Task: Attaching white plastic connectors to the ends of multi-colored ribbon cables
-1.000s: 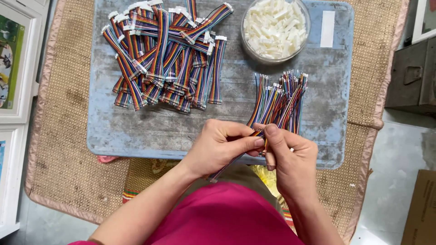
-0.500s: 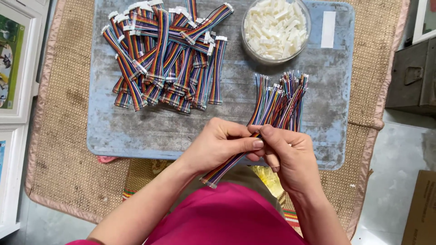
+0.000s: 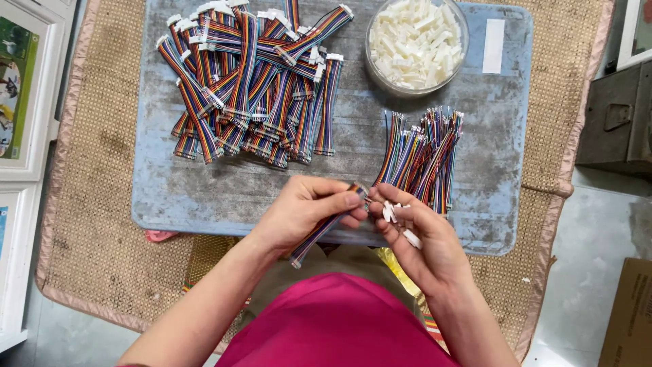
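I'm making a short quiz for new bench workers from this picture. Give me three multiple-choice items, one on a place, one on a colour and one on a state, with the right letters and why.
1. Where does the clear bowl of white plastic connectors stand?
A. at the far right of the grey board
B. on the floor
C. in the person's lap

2. What colour are the loose connectors in the right hand?
A. red
B. white
C. black

3. What does the left hand do?
A. lies flat and empty
B. pinches a rainbow ribbon cable
C. reaches into the bowl

Answers: 1 A, the bowl sits on the grey board near its far right corner. 2 B, the pieces on the palm are white. 3 B, the rainbow ribbon cable runs from its fingertips.
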